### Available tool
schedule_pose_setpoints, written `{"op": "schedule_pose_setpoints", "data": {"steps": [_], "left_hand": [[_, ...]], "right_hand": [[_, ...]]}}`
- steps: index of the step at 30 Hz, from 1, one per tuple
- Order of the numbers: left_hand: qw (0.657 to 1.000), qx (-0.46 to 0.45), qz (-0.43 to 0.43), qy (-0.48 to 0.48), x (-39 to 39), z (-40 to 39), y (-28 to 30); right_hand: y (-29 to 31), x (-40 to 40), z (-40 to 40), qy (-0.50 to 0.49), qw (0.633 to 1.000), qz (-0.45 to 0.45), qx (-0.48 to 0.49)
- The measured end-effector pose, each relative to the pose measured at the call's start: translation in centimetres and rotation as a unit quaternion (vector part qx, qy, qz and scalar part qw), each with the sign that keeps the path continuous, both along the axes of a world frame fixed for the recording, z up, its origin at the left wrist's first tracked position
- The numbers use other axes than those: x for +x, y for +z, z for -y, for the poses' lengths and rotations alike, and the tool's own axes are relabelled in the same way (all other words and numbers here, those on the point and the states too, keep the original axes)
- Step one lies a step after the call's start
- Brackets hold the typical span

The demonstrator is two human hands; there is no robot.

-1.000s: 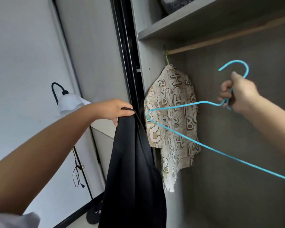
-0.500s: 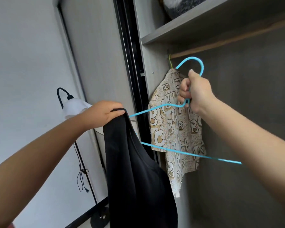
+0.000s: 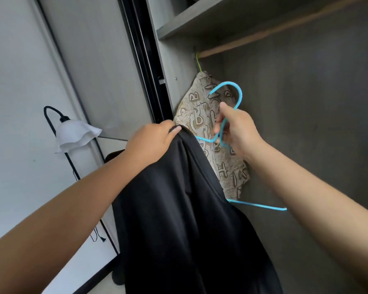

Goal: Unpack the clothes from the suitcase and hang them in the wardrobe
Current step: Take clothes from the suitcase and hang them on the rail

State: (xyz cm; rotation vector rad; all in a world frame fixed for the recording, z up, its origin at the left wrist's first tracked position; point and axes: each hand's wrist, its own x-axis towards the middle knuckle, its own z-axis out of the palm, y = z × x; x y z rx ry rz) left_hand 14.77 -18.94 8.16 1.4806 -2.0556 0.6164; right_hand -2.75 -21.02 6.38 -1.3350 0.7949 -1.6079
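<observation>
Left hand [image 3: 151, 143] grip: fingers curled over the top edge of the black garment [image 3: 179, 219], bunching it at what looks like the collar or shoulder. Garment hangs free from that one point, in front of the open wardrobe's left edge, not on any hanger.

Right hand [image 3: 237, 129] grip: pinching the blue wire hanger [image 3: 225, 132] at the neck, just under the hook. Hook is up, well below the wooden rail [image 3: 263, 36]. Hanger's left shoulder end sits just beside the black fabric; can't tell if it's inside the garment. Bottom bar shows under the right forearm.

Handling, my read:
- Garment: soft, limp, smooth-looking, probably slippery. Long drape, so some weight. Zero stiffness; needs holding at the neckline or shoulder seam, opening spread.
- Hanger: thin wire, light, springy, likely flexes under load. Neck hold is right for steering a shoulder end into the opening.
- Risk: smooth cloth sliding off thin wire if loaded unevenly.

Behind both: patterned shirt [image 3: 208, 132] on a green hanger [image 3: 198, 62], at the rail's left end against the wardrobe side wall.
</observation>
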Motion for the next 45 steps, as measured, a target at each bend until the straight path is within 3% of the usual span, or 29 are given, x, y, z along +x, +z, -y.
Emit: {"op": "schedule_pose_setpoints", "data": {"steps": [2,4,6,8,9,12,14,16,18,20,22,24,26,28,35,39,42,45], "left_hand": [[1.000,-0.012,-0.013,0.018,0.3,0.5,0.8],[0.999,-0.025,-0.019,0.026,0.6,0.8,1.7],[0.999,-0.036,-0.021,0.030,0.2,1.0,2.5],[0.998,-0.041,-0.032,0.021,-0.6,1.2,3.3],[0.998,-0.040,-0.039,0.019,-1.1,1.2,3.7],[0.997,-0.048,-0.047,0.026,-1.4,1.4,4.7],[0.996,-0.054,-0.051,0.047,-0.6,1.5,4.9],[0.993,-0.064,-0.053,0.085,0.8,1.3,5.1],[0.988,-0.059,-0.072,0.122,2.6,1.0,5.4],[0.985,-0.052,-0.097,0.131,4.2,0.6,5.4],[0.986,-0.035,-0.112,0.119,5.2,0.1,4.7],[0.986,-0.015,-0.130,0.105,5.0,-0.1,3.7],[0.984,0.007,-0.146,0.106,4.3,-0.2,2.5],[0.981,0.013,-0.159,0.113,4.0,-0.1,1.7],[0.970,0.000,-0.224,0.092,4.4,0.3,0.4],[0.974,0.083,-0.207,0.043,3.7,0.6,0.7],[0.978,0.103,-0.183,0.009,2.1,0.5,0.9],[0.983,0.064,-0.170,-0.017,-0.4,0.6,0.8]], "right_hand": [[-1.1,-1.5,0.3,-0.165,0.965,-0.175,-0.103],[-3.0,-2.5,0.4,-0.290,0.894,-0.255,-0.228],[-4.9,-2.0,-0.1,-0.189,0.898,-0.306,-0.255],[-6.0,-0.2,-0.1,-0.033,0.898,-0.383,-0.213],[-6.4,0.6,0.2,-0.008,0.897,-0.393,-0.205],[-5.5,2.0,-0.1,0.002,0.965,-0.229,-0.128],[-5.1,1.7,0.0,0.099,0.988,-0.090,-0.076],[-5.3,0.0,-0.5,0.227,0.965,-0.118,-0.058],[-6.4,-2.3,-0.7,0.294,0.914,-0.278,-0.041],[-7.8,-5.0,0.3,0.248,0.886,-0.391,-0.032],[-8.2,-7.0,1.5,0.141,0.898,-0.414,-0.054],[-7.4,-7.8,1.7,0.001,0.927,-0.367,-0.074],[-6.3,-8.2,1.5,-0.146,0.952,-0.259,-0.079],[-5.4,-8.1,1.3,-0.270,0.925,-0.253,-0.089],[-3.5,-8.7,0.8,-0.252,0.788,-0.560,-0.038],[-2.4,-9.9,-0.2,-0.243,0.695,-0.671,-0.084],[-2.1,-11.3,0.0,-0.189,0.687,-0.696,-0.093],[-1.6,-12.6,0.0,-0.187,0.683,-0.697,-0.110]]}}
